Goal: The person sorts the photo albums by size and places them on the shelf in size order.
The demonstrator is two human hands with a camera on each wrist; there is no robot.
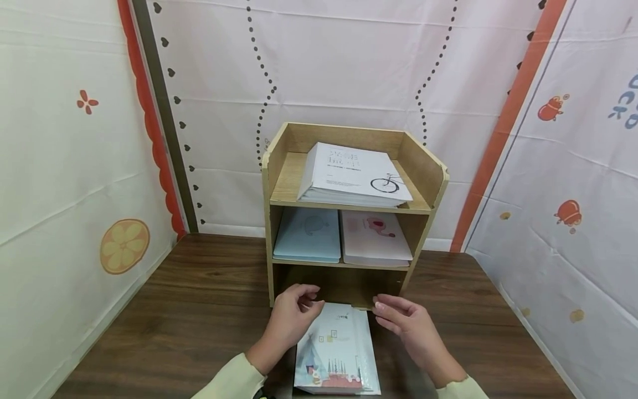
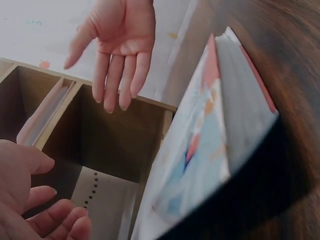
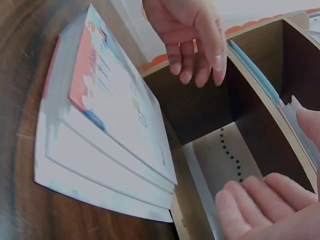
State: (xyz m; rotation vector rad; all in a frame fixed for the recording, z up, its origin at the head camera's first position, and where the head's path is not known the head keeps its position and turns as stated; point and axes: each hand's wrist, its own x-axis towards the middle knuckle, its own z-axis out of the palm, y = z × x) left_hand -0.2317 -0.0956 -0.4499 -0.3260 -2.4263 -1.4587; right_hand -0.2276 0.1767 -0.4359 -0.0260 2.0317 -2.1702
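Note:
A small stack of white illustrated books (image 1: 331,346) lies on the table, its far end at the front of the wooden shelf's bottom compartment (image 1: 344,280). My left hand (image 1: 294,313) hovers over the stack's far left corner, fingers loosely bent and holding nothing. On the other side, my right hand (image 1: 411,330) is held just right of the stack, near the compartment's front edge, also holding nothing. In the right wrist view, the stacked books (image 3: 120,115) lie slightly staggered, with the one on top showing a coloured picture.
The wooden shelf (image 1: 266,221) stands towards the back of the dark table (image 1: 199,310). Its middle level holds blue notebooks (image 1: 308,235) and pink notebooks (image 1: 376,238) side by side. A stack of white books (image 1: 356,174) lies on top. Printed cloth (image 1: 344,66) hangs behind and at both sides.

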